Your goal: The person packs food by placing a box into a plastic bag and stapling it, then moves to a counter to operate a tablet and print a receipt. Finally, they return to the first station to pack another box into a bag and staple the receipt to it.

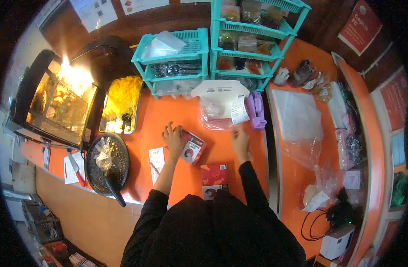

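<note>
My left hand (173,140), fingers spread, rests on the left side of a red-and-white printed box (193,149) on the orange counter. My right hand (240,141) is closed just below an open white takeaway box (217,91); what its fingers pinch, if anything, I cannot make out. The takeaway box has a clear plastic bag around its lower part, a small wrapped item inside and a printed receipt (239,110) at its right. A second red box (213,174) lies closer to my body.
A lit glass display warmer (61,100), a tray of yellow rice (122,98) and a dark pan (117,171) with its handle outward stand left. A knife (75,165) lies beyond the pan. Teal racks (204,44) stand behind; a purple tape dispenser (257,111) sits right.
</note>
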